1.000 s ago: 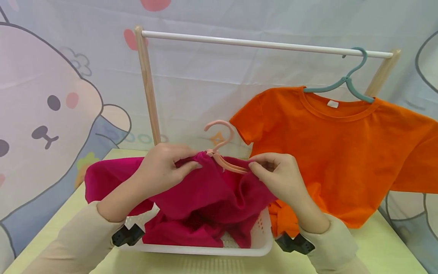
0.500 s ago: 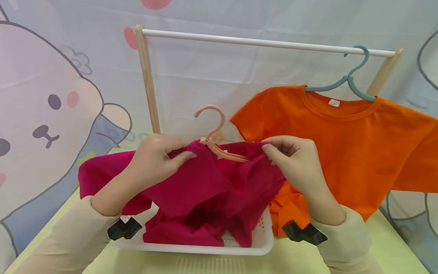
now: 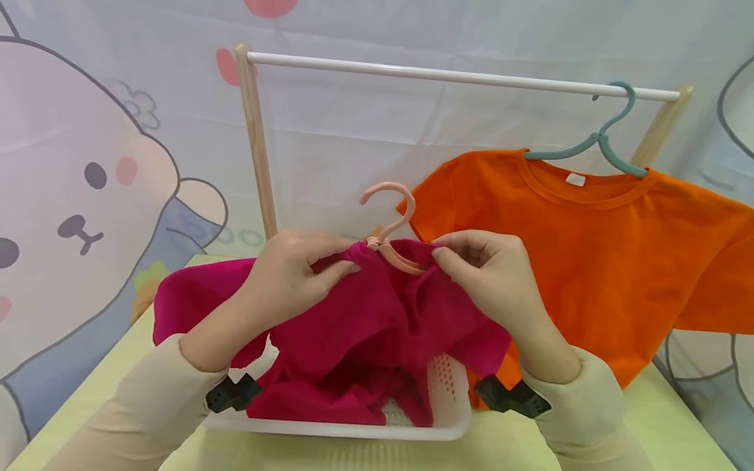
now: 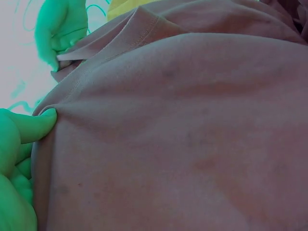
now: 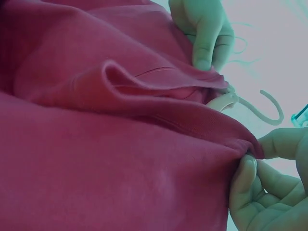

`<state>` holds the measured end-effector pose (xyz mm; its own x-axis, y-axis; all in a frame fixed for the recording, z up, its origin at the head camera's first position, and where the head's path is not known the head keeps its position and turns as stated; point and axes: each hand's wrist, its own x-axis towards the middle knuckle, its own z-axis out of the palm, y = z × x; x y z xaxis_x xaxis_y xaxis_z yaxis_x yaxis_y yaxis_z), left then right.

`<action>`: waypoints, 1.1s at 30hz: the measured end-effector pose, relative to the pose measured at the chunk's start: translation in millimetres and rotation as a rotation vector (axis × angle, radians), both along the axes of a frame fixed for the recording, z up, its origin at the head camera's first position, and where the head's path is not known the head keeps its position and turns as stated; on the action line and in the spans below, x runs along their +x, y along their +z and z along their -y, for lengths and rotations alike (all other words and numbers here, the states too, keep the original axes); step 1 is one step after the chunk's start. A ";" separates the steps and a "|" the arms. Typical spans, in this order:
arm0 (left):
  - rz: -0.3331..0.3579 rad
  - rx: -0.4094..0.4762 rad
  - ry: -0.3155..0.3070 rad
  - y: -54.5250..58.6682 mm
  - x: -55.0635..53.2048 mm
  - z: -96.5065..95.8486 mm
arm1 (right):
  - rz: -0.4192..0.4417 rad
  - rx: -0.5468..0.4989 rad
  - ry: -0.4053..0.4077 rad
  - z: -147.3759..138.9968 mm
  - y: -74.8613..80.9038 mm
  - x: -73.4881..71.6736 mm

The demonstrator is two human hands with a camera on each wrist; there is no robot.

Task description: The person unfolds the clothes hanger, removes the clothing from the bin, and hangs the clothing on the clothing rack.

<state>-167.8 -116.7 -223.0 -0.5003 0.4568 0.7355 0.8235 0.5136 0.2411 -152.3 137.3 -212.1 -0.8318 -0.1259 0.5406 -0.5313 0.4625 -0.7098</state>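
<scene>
A magenta shirt [image 3: 347, 314] is held up by both hands, its lower part lying in a white basket [image 3: 448, 392]. With thumb and fingers my left hand [image 3: 294, 268] pinches the shirt's left shoulder beside the neckline. My right hand [image 3: 489, 268] pinches the neckline's right side, and the right wrist view shows the fabric bunched between thumb [image 5: 246, 171] and forefinger. A pink hanger [image 3: 406, 209] pokes its hook out of the neck opening; one arm shows inside the collar, and the rest is hidden by cloth.
Behind stands a rack with wooden posts [image 3: 256, 144] and a white rail [image 3: 436, 73]. At its right end an orange shirt [image 3: 577, 255] hangs on a teal hanger [image 3: 615, 121]. The pale yellow table [image 3: 642, 425] lies under the basket. A printed cloth [image 3: 330, 163] forms the backdrop.
Both hands have raised the magenta shirt and pink hanger. The right hand first moved outward, stretching the neckline, then came back in. The hook shifted left, then right.
</scene>
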 end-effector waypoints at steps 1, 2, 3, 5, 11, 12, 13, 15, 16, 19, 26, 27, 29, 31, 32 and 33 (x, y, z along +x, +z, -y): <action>0.006 0.006 -0.005 -0.9 -0.2 0.5 | 0.001 0.009 0.001 -0.3 -1.8 -0.3; 0.011 0.012 -0.008 -1.8 -0.3 1.1 | -0.001 0.014 0.004 -0.7 -3.6 -0.9; 0.016 0.019 -0.011 -2.5 -0.3 1.7 | -0.006 0.021 0.006 -1.1 -5.5 -1.4; 0.019 0.030 -0.014 -3.8 0.3 2.9 | -0.016 0.025 0.014 -1.2 -9.2 -2.9; 0.010 0.034 -0.010 -7.2 1.1 5.0 | -0.127 0.109 0.049 -2.8 -16.9 -7.8; 0.010 0.035 -0.010 -7.6 1.2 5.4 | -0.154 0.130 0.060 -3.2 -17.6 -8.7; 0.010 0.035 -0.010 -8.2 1.3 5.8 | -0.179 0.150 0.074 -3.8 -18.3 -9.6; 0.018 0.038 -0.010 -9.0 1.7 6.7 | -0.228 0.185 0.105 -5.1 -19.7 -11.0; 0.021 0.038 -0.010 -9.4 2.1 7.0 | -0.247 0.201 0.122 -5.8 -20.4 -11.6; 0.027 0.038 -0.015 -10.1 4.1 7.2 | -0.285 0.233 0.182 -8.1 -21.9 -13.4; 0.020 0.031 -0.016 -12.8 4.5 4.8 | -0.250 0.227 0.290 -12.6 -24.8 -14.7; 0.022 0.030 -0.015 -12.9 4.7 4.8 | -0.243 0.230 0.297 -13.2 -25.1 -14.7; 0.026 0.026 -0.013 -12.8 5.4 4.7 | -0.226 0.246 0.295 -14.0 -25.7 -15.2; 0.027 0.022 -0.010 -12.8 6.0 4.5 | -0.197 0.264 0.294 -14.4 -26.5 -15.8; 0.026 0.021 -0.010 -12.8 6.3 4.2 | -0.175 0.271 0.295 -14.5 -27.2 -16.2; 0.025 0.020 -0.011 -12.9 6.6 4.0 | -0.151 0.278 0.295 -14.7 -28.1 -16.5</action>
